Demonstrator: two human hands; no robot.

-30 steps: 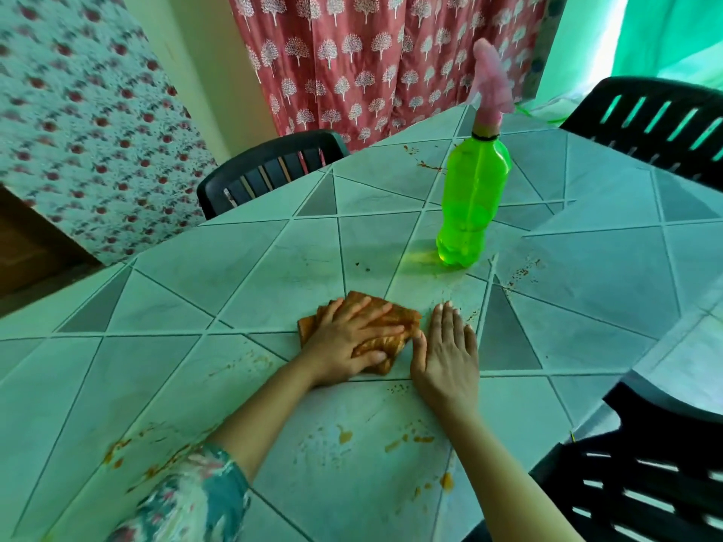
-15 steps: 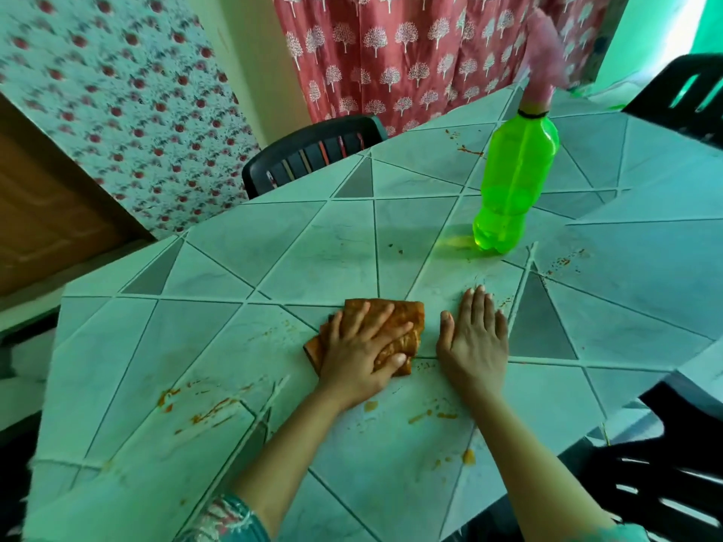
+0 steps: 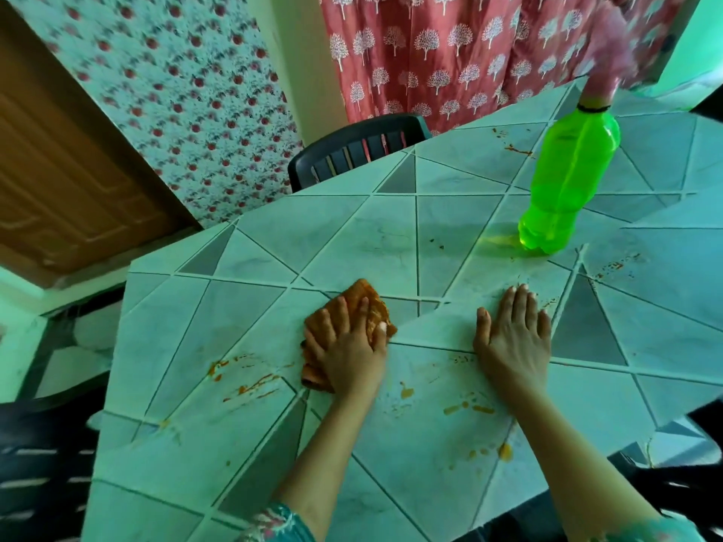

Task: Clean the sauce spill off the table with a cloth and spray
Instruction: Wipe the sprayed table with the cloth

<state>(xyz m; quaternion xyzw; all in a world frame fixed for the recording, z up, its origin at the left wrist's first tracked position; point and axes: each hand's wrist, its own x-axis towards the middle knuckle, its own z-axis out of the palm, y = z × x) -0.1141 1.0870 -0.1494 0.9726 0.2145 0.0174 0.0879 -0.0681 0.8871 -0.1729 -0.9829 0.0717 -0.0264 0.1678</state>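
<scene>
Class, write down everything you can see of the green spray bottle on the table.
The spray bottle is bright, translucent green plastic with a black band at its neck and a blurred pink spray head. It stands on its base on the tiled table, toward the far right, casting a green glow on the tile. Only the table touches it.
</scene>
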